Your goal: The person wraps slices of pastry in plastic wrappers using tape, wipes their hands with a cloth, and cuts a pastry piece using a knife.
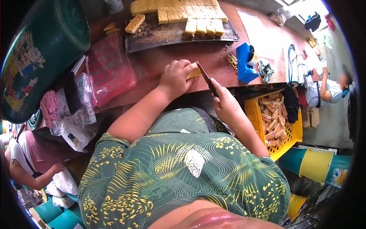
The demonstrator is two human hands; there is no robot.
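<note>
My left hand [175, 78] is closed on a yellow cake bar [193, 73] above the table's front edge. In my right hand [225, 102] is a knife [204, 73] with a dark handle, its blade up against the bar's right end. Beyond both hands lies a dark baking tray [152, 41] with rows of cut cake bars [183, 13]. One loose bar [135, 23] sits apart at the tray's left side. Whether the blade has gone into the bar I cannot tell.
A blue tape dispenser [246, 65] and a grey cloth [265, 70] are on the right. Below stands a yellow crate [255, 114] of wrapped bars. Red plastic packs [110, 70] and a green bucket [49, 53] are left. People are at both sides.
</note>
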